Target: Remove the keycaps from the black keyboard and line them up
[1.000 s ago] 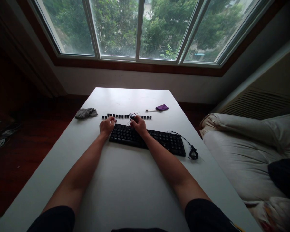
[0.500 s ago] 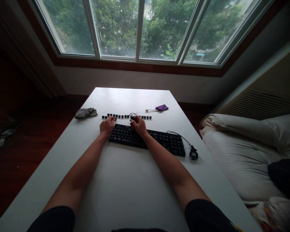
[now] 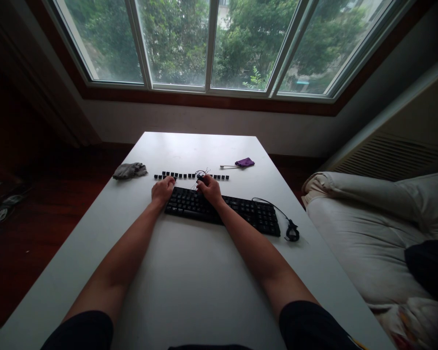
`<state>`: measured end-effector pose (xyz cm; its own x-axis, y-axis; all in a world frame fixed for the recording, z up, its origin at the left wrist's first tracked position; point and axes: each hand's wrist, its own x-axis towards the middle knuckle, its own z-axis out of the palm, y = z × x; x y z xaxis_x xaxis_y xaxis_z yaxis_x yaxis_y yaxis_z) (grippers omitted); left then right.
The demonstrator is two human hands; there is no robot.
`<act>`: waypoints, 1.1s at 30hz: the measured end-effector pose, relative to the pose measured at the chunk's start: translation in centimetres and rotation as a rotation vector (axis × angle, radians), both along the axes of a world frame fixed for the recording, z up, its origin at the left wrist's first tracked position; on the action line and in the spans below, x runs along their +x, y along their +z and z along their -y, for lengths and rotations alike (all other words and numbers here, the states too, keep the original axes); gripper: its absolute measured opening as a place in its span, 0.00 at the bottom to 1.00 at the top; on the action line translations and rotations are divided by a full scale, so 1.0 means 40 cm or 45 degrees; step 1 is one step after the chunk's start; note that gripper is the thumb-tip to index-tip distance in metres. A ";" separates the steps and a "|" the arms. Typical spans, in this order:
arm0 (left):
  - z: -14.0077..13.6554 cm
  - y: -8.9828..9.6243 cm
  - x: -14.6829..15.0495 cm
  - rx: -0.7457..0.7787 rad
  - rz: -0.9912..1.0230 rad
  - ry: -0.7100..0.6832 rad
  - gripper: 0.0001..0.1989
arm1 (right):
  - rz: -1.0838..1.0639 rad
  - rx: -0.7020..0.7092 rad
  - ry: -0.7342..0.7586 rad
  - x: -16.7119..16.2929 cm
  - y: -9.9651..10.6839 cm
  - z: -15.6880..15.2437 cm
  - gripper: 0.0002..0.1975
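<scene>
A black keyboard (image 3: 241,208) lies slightly slanted on the white table. My right hand (image 3: 209,189) is closed over its upper edge, pinching a wire keycap puller (image 3: 200,177) with a dark grip and thin wires sticking out. At the keyboard's upper left corner my left hand (image 3: 162,189) is closed in a pinch. A small dark bit shows by its fingertips, too small to make out. Just beyond both hands runs a row of loose black keycaps (image 3: 184,175), partly hidden by the hands.
Left of the keycaps lies a crumpled grey cloth (image 3: 130,170). A purple cloth pouch (image 3: 245,162) and a thin white-tipped stick (image 3: 228,166) lie at the back right. The keyboard's bundled cable (image 3: 292,231) rests at its right end. A pale sofa (image 3: 354,233) stands beside the table.
My left hand has shifted very slightly to the right. My right hand, the keyboard and the row of keycaps look the same.
</scene>
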<state>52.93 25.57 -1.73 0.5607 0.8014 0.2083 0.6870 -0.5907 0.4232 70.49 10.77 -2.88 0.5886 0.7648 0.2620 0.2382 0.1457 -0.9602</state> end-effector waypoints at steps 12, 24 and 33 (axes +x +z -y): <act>-0.018 0.003 -0.003 -0.053 -0.061 -0.237 0.17 | 0.006 -0.044 -0.031 -0.005 0.005 0.001 0.14; 0.025 0.002 0.020 0.071 -0.262 -0.294 0.21 | 0.014 -0.019 -0.003 -0.001 0.006 0.004 0.12; 0.011 -0.008 0.016 0.060 -0.189 -0.225 0.21 | 0.029 -0.023 -0.022 -0.006 0.008 0.003 0.13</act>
